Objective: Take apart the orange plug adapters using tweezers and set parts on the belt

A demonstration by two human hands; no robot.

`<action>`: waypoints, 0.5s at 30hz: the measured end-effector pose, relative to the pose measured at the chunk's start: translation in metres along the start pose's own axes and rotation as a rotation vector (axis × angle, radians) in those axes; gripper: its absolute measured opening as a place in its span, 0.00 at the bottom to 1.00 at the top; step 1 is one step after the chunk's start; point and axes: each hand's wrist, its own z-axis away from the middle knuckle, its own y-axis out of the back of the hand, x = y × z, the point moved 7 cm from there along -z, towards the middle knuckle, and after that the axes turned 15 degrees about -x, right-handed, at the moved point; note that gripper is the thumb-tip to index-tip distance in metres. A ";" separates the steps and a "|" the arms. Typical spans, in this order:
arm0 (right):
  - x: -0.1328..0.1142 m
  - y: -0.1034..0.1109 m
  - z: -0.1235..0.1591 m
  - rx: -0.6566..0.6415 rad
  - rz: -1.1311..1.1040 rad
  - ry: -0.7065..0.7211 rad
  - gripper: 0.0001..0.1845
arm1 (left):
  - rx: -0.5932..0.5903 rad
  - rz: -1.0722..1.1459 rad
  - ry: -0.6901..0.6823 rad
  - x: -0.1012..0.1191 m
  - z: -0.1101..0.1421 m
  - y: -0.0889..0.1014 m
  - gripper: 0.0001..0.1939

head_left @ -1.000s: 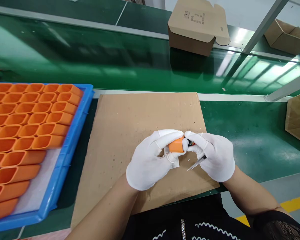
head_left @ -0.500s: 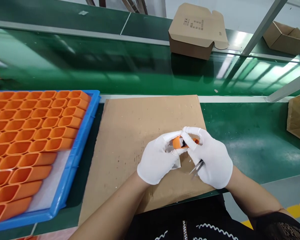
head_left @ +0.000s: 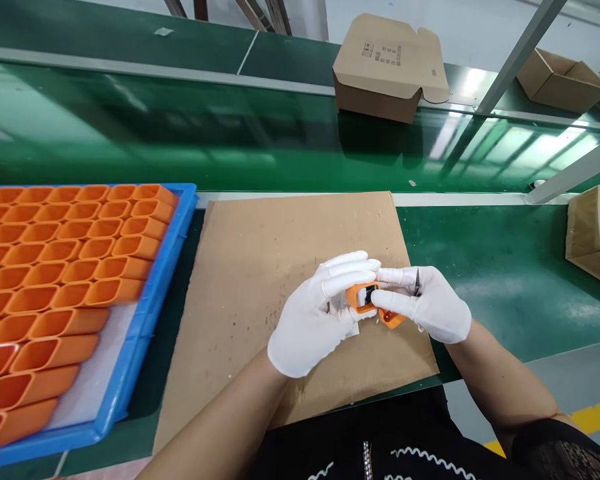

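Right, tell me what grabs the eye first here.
Two white-gloved hands, left hand and right hand, pinch a small orange part over a cardboard sheet at centre. On the left, a blue tray holds rows of orange shells.

Dark printed lines on cardboard box [head_left: 390, 63] flap, too small to read

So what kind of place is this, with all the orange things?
Most likely a factory assembly line. A long green conveyor belt runs past the bench, a blue tray holds rows of identical orange shells, and gloved hands, left hand and right hand, hold one orange part over a cardboard mat.
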 end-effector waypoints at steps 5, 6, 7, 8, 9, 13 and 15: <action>0.005 -0.005 -0.001 0.016 -0.110 0.007 0.20 | -0.068 -0.001 -0.065 0.003 -0.001 -0.005 0.23; 0.005 -0.006 -0.001 0.031 -0.125 0.022 0.19 | -0.075 -0.001 -0.067 0.002 -0.001 -0.006 0.22; 0.005 -0.007 -0.001 0.049 -0.134 0.042 0.18 | -0.082 -0.002 -0.066 0.001 -0.001 -0.007 0.21; 0.006 -0.007 -0.001 0.062 -0.140 0.060 0.16 | -0.086 -0.006 -0.068 0.000 -0.001 -0.008 0.21; 0.007 -0.008 -0.001 0.067 -0.148 0.077 0.16 | -0.091 -0.015 -0.071 -0.001 -0.002 -0.008 0.20; 0.014 -0.007 -0.005 0.039 -0.207 0.091 0.17 | -0.087 -0.080 -0.126 0.000 -0.003 -0.010 0.20; 0.019 -0.003 -0.009 0.003 -0.210 0.066 0.19 | -0.069 -0.094 -0.108 0.002 -0.004 -0.010 0.20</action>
